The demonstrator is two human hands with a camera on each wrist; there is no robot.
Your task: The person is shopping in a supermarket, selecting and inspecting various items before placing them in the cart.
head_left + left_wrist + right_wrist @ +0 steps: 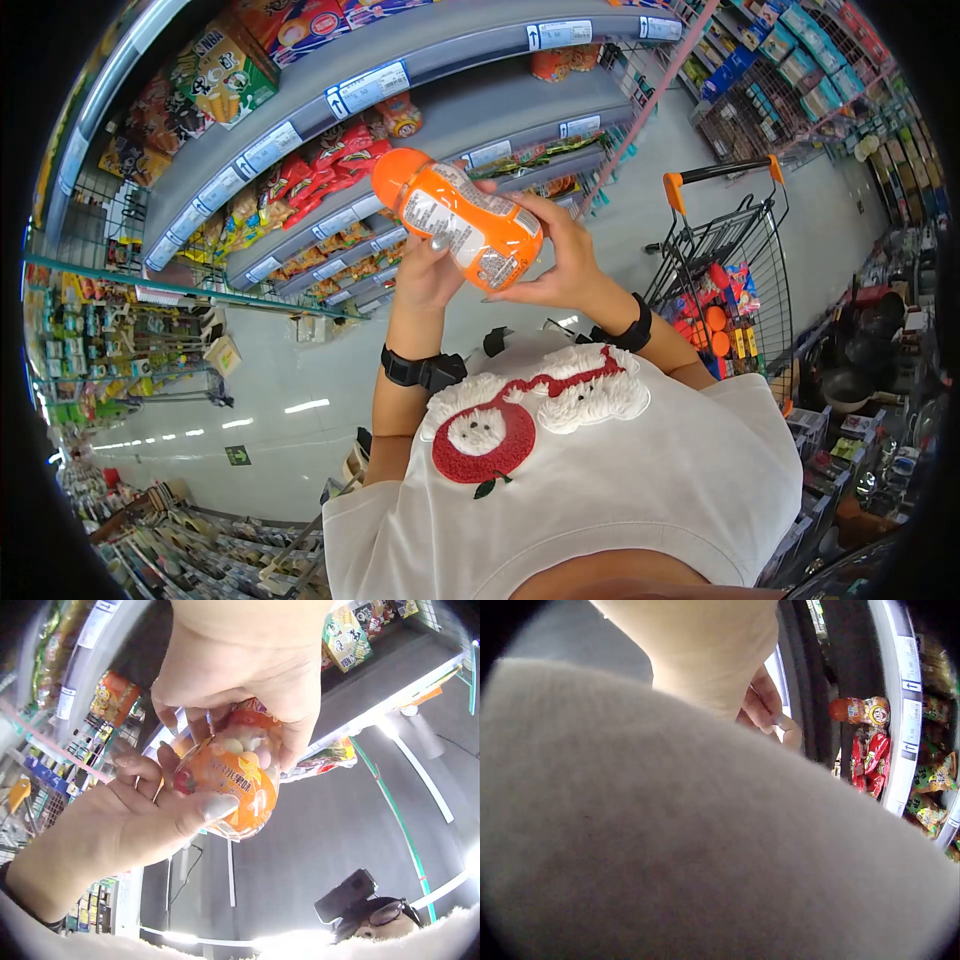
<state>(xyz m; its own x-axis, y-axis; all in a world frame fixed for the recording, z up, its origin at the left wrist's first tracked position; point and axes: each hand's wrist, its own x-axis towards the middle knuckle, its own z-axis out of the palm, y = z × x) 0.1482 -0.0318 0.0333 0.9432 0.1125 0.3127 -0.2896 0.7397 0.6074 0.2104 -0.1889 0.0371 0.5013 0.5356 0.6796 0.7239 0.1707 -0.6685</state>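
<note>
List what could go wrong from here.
Drop: the orange bottle has a shiny surface and is held up only by the left hand and right hand; it could slip to the floor.
Knock: its rounded end points toward the shelf edge; a careless swing might hit it.
Data: pale cloth fills most of the right wrist view, so finger tracking there may fail.

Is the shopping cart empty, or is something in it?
Not empty: the shopping cart holds red and orange goods, visible between its wires.
</note>
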